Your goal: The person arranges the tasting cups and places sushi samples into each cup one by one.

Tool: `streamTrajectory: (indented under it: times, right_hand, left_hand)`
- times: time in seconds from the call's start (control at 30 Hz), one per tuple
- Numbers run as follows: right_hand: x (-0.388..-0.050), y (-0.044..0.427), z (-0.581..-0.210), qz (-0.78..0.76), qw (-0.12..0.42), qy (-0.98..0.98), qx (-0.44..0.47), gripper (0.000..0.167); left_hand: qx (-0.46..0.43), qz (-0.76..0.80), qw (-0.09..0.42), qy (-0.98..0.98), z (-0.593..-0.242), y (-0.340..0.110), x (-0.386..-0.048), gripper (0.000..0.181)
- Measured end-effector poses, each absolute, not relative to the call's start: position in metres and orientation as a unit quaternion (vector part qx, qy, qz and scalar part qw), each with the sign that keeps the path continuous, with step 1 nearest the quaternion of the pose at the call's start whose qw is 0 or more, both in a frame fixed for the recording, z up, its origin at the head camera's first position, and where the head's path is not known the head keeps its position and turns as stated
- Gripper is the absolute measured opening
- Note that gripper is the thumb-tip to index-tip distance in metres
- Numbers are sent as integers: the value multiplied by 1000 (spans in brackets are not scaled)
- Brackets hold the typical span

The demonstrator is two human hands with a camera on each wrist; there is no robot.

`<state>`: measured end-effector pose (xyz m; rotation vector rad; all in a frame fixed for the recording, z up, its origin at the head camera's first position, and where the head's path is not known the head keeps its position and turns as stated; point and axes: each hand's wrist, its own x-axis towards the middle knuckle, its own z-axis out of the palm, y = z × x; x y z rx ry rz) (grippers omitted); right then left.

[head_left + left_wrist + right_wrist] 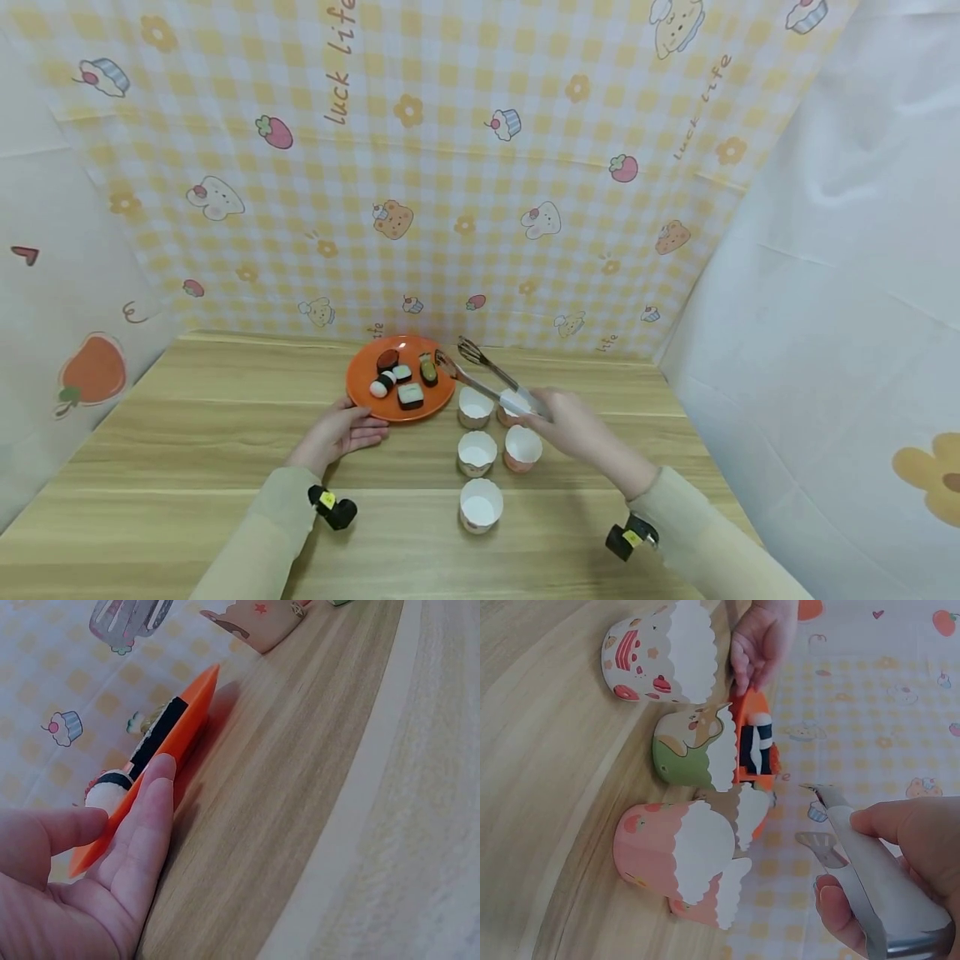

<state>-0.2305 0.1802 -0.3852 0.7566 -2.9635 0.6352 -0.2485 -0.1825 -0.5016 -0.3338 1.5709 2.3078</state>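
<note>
My left hand (341, 435) holds the near-left rim of an orange plate (362, 352), thumb at the rim and fingers below it. On the plate lie several toy sushi pieces, among them a white one with a black band (382, 384), a square one (410, 396) and a reddish-topped one (387, 360). Metal tongs (855, 862) are in my right hand (573, 425), gripped between thumb and fingers. Their two arms stand apart with nothing between the tips. One tip is over the plate's right side beside a green-topped sushi piece (428, 370); the other is past the rim.
Several paper baking cups with scalloped rims stand right of the plate, including a near one (481, 506), a green fox-print one (686, 750) and a pink one (660, 847). A checkered cloth (450, 183) hangs behind the wooden table (225, 433). White cloth flanks both sides.
</note>
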Motion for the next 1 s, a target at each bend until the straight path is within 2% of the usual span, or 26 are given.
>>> streamTrajectory:
  times: [0.47,0.73,1.0]
  right_hand:
    - [-241,161,-384,169,-27,-954,246,21]
    - [-246,151,-387,163,-59,-958,229,19]
    - [-250,144,-390,149,-46,-956,249,17]
  left_hand:
    - [-116,811,162,549,-501,-181,-248,45]
    - [-114,813,164,546,-503,-183,-248,44]
    - [-109,816,165,543,-503,-184,-249,45]
